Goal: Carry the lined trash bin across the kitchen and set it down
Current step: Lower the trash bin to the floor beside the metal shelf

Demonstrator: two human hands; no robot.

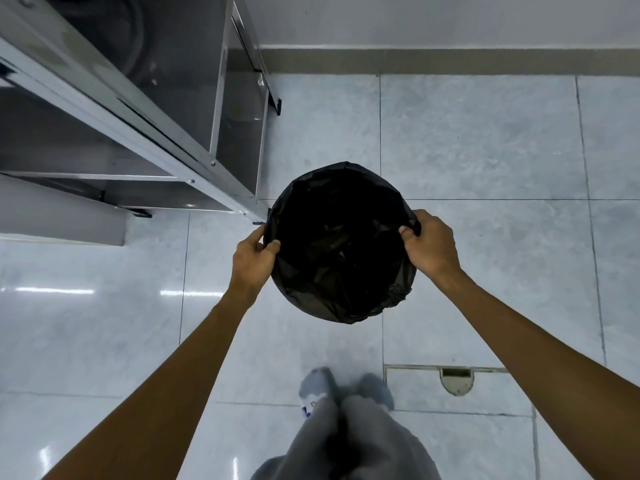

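A round trash bin (341, 244) lined with a black plastic bag is seen from straight above, in the middle of the view over the pale tiled floor. My left hand (252, 260) grips its left rim, thumb inside the liner. My right hand (431, 244) grips the right rim the same way. Only the black liner shows; the bin's own wall is hidden under it. Whether its base touches the floor cannot be told.
A stainless steel rack (194, 147) with open shelves stands at the upper left, its corner leg close to the bin's left rim. A wall with a grey skirting (450, 62) runs along the top. A floor drain cover (456, 380) lies at the lower right, beside my feet (346, 386).
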